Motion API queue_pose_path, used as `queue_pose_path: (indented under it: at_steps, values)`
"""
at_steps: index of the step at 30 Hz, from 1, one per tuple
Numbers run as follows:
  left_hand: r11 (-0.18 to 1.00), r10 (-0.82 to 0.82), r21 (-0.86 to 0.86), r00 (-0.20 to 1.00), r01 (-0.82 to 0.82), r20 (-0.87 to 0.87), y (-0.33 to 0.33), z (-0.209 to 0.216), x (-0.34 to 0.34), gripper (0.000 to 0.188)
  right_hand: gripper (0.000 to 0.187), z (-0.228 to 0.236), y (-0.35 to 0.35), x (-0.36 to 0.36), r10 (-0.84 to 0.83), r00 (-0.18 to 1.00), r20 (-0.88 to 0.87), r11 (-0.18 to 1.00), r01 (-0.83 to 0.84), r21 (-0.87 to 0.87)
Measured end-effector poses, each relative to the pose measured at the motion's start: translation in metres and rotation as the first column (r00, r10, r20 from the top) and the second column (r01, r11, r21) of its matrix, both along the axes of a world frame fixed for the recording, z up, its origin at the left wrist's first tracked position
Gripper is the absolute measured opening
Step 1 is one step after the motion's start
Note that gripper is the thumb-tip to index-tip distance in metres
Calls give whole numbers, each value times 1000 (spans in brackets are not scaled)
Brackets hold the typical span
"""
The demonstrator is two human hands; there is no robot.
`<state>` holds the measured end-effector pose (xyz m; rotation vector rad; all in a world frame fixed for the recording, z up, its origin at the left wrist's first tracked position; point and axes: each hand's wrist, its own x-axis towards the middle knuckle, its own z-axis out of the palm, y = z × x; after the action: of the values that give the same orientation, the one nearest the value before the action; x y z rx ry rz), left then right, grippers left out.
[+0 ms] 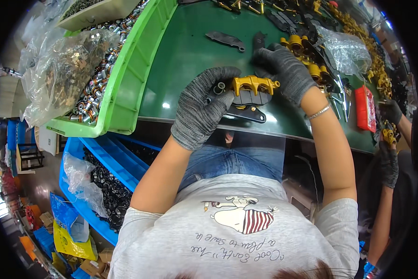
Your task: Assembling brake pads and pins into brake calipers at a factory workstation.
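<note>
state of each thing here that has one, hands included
left hand, closed on gold caliper
gold caliper, held
right hand, fingers bent, grip unclear
loose dark plate, lying on green table
green crate, open, holding metal parts
blue bin, open, holding black parts
clear bag, closure unclear

Knitted gloves [190,132] on the left hand [202,106] and right hand [285,73] are mottled grey. The ridged metal bracket [253,84] is golden yellow, the flat pad [251,98] below it slate grey, the thin holed plate [250,114] black. The table [185,60] is deep green; the plastic bin [130,83] along its left edge is lime green, the small box [360,109] near its right edge bright red.
</note>
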<state>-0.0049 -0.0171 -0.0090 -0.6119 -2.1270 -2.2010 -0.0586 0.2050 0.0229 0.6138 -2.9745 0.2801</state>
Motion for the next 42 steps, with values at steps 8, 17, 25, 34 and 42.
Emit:
queue_pose_path:
  at_steps: [8,17,25,34,42]
  values:
    - [997,-50,51,999,50,7,-2,0,-2,29,39,-9,-13,6,-249,955,-160,961,223,-165]
    - [977,-112,192,990,94,88,-1,-10,-14,47,38,12,12,39,-218,929,300,620,369,-692]
    - [983,-152,121,984,140,97,-2,-4,-16,73,36,-4,19,101,-160,976,148,105,166,-981]
    - [940,-294,212,950,268,101,-2,-1,-20,76,26,-33,14,133,104,968,230,68,223,-972]
    - [958,-260,134,965,253,35,-4,-3,-12,45,20,-26,-13,120,12,963,269,22,268,-963]
